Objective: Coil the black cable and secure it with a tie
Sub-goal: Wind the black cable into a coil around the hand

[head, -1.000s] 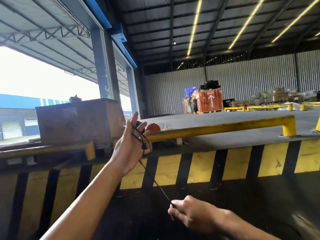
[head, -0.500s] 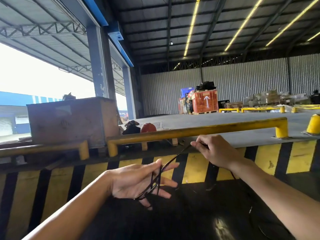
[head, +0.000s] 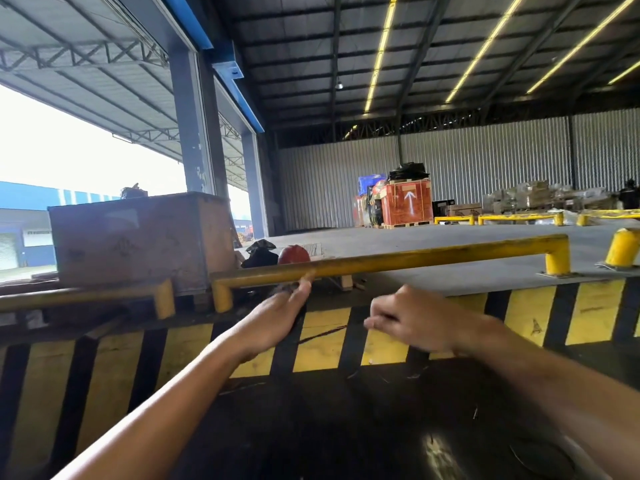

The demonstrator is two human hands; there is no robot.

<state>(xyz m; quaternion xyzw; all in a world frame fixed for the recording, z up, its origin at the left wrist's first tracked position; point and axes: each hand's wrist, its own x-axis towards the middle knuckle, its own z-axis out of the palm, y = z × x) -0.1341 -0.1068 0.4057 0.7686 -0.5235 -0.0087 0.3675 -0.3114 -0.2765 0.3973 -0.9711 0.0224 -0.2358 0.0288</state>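
My left hand (head: 275,318) is held out flat in mid-view, fingers stretched up toward the yellow rail. Loops of the thin black cable (head: 322,335) are wound around its palm. A short blurred strand runs from those loops across to my right hand (head: 412,322). That hand is at the same height, just to the right, with its fingers pinched on the strand. The rest of the cable drops out of sight against the dark floor. No tie is visible.
A yellow guard rail (head: 415,258) runs just beyond my hands, above a yellow-and-black striped dock edge (head: 595,306). A wooden crate (head: 138,237), a black bag (head: 259,256) and a red hard hat (head: 294,254) sit behind the rail. A yellow bollard (head: 623,247) stands at right.
My left hand rose from low and palm-up to fingers pointing at the rail. My right hand swung down from the rail to beside the left, bringing the cable around for another wrap.
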